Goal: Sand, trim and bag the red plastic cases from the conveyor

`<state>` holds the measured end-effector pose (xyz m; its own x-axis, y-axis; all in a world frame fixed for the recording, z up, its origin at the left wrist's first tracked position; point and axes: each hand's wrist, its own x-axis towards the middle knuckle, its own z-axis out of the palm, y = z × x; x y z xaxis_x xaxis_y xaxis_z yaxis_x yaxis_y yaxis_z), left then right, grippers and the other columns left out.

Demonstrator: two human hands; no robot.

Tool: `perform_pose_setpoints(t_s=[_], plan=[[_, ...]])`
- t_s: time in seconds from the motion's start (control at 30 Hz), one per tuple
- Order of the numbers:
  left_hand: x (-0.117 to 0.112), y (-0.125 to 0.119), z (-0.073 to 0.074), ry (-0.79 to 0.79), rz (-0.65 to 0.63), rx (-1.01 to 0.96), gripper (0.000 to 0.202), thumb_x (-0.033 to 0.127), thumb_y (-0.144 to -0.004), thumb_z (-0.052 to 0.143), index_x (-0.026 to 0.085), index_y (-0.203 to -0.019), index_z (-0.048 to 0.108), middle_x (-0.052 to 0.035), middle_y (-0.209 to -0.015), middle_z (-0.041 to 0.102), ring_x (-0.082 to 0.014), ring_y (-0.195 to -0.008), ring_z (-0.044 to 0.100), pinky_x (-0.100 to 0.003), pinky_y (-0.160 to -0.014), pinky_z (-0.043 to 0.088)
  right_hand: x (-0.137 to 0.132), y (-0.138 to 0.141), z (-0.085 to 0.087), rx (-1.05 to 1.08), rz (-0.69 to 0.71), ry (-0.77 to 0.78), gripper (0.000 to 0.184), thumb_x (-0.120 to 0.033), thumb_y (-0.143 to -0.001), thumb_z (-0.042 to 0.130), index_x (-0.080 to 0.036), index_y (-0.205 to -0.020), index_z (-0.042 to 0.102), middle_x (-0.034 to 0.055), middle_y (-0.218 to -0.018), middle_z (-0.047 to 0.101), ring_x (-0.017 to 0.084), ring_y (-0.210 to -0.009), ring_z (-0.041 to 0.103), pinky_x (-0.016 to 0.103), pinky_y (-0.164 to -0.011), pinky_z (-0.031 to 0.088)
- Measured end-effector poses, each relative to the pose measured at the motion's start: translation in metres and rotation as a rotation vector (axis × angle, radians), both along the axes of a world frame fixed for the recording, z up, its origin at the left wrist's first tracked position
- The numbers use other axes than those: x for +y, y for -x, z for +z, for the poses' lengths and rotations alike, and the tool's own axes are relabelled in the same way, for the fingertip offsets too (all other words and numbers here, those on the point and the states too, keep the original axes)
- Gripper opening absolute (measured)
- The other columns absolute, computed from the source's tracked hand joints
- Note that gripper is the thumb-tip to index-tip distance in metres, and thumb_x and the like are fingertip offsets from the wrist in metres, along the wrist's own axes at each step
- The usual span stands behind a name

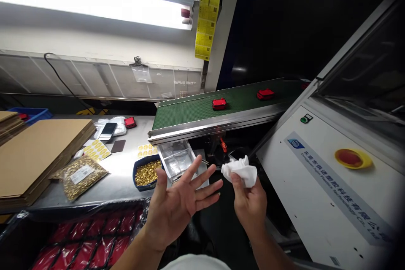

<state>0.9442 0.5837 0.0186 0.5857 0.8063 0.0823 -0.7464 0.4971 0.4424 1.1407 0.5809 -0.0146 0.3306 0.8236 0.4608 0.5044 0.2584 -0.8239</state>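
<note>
My left hand point(177, 209) is held palm up with its fingers spread, and nothing lies in it. To its right, my right hand point(249, 202) pinches a crumpled white tissue point(242, 171) between thumb and fingers. The two hands are apart. Just beyond my left hand, on the metal table, stands a dark blue bin point(139, 183) of small gold-coloured metal pieces point(147, 173). Beside it, under the end of the conveyor, is a grey tray point(190, 152) with clear plastic bags in it.
A green conveyor belt point(186, 112) slopes up to the right, carrying red-and-black parts point(219, 103). A white machine panel point(316, 185) with a red-and-yellow button stands right. Cardboard sheets point(47, 143) and a bag of gold pieces point(80, 177) lie left, above a plastic-lined box of red parts point(85, 244).
</note>
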Motion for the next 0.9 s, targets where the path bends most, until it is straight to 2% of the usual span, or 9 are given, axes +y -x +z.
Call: perform_pose_setpoints(t_s=[0.07,0.13,0.23,0.37,0.43,0.5,0.6,0.73,0.9], plan=[[-0.002,-0.006,-0.007,-0.026,0.048,0.071,0.098,0.085,-0.079,0.009,0.024,-0.155,0.018,-0.0165,-0.151,0.042,-0.0411,-0.138,0.037,-0.061,-0.116,0.012,0.0,0.01,0.011,-0.257,0.127,-0.183,0.023,-0.023,-0.089,0.058,-0.022,-0.112,0.062,0.0095,-0.106,0.068,0.026,-0.098,0.065,0.042,-0.087,0.052],[-0.005,-0.014,-0.016,-0.078,0.121,0.161,0.098,0.087,-0.077,0.011,0.027,-0.155,0.014,-0.0127,-0.149,0.046,-0.037,-0.14,0.036,-0.058,-0.118,0.007,0.0,0.02,0.017,-0.497,0.364,-0.309,0.029,-0.016,-0.086,0.051,-0.02,-0.113,0.06,0.0102,-0.109,0.066,0.027,-0.106,0.061,0.05,-0.101,0.044],[-0.011,-0.021,-0.029,-0.183,0.194,0.272,0.098,0.088,-0.075,0.018,0.031,-0.155,0.008,-0.0079,-0.152,0.042,-0.0354,-0.143,0.03,-0.056,-0.119,0.006,0.003,0.023,0.011,-0.621,0.594,-0.339,0.038,-0.014,-0.083,0.045,-0.018,-0.118,0.057,0.0107,-0.11,0.065,0.026,-0.109,0.059,0.054,-0.112,0.034],[-0.015,-0.013,-0.031,-0.388,0.247,0.491,0.099,0.085,-0.077,0.019,0.026,-0.155,0.006,-0.0134,-0.146,0.05,-0.0389,-0.14,0.035,-0.06,-0.118,0.008,0.011,-0.002,-0.012,-0.563,0.479,-0.241,0.022,-0.015,-0.088,0.044,-0.019,-0.101,0.06,0.0087,-0.094,0.065,0.024,-0.095,0.061,0.051,-0.1,0.043],[-0.015,-0.005,-0.027,-0.502,0.302,0.615,0.094,0.083,-0.08,0.015,0.025,-0.155,0.011,-0.0134,-0.145,0.051,-0.039,-0.14,0.036,-0.061,-0.118,0.008,0.015,-0.016,-0.02,-0.439,0.363,-0.075,0.019,-0.019,-0.093,0.042,-0.019,-0.089,0.06,0.0071,-0.085,0.064,0.023,-0.084,0.061,0.041,-0.083,0.051],[-0.012,0.001,-0.026,-0.605,0.352,0.754,0.085,0.078,-0.085,0.011,0.028,-0.154,0.021,-0.0098,-0.149,0.047,-0.0367,-0.142,0.033,-0.06,-0.118,0.012,0.017,-0.023,-0.023,-0.253,0.302,0.147,0.023,-0.03,-0.097,0.044,-0.018,-0.087,0.061,0.0062,-0.083,0.065,0.021,-0.078,0.061,0.033,-0.07,0.05],[-0.006,-0.001,-0.029,-0.812,0.421,1.112,0.061,0.063,-0.096,0.023,0.036,-0.15,0.03,-0.0019,-0.157,0.034,-0.0307,-0.145,0.028,-0.054,-0.119,0.02,0.015,-0.018,-0.022,0.102,0.283,0.356,0.031,-0.045,-0.093,0.054,-0.016,-0.099,0.066,0.0075,-0.092,0.07,0.023,-0.086,0.066,0.033,-0.079,0.052],[0.0,-0.014,-0.038,-1.1,0.515,1.589,0.053,0.039,-0.101,0.035,0.039,-0.151,0.021,0.0012,-0.162,0.018,-0.0279,-0.149,0.017,-0.055,-0.119,0.021,0.012,-0.003,-0.024,0.505,0.272,0.379,0.047,-0.051,-0.086,0.065,-0.012,-0.112,0.066,0.0138,-0.107,0.072,0.03,-0.103,0.067,0.04,-0.092,0.053],[0.001,-0.025,-0.043,-1.212,0.515,1.714,0.055,0.028,-0.1,0.035,0.032,-0.153,0.021,-0.0039,-0.161,0.022,-0.0289,-0.148,0.019,-0.056,-0.116,0.028,0.001,0.011,-0.025,0.572,0.228,0.331,0.043,-0.047,-0.083,0.07,-0.016,-0.112,0.066,0.0112,-0.111,0.072,0.027,-0.106,0.068,0.037,-0.093,0.055]])
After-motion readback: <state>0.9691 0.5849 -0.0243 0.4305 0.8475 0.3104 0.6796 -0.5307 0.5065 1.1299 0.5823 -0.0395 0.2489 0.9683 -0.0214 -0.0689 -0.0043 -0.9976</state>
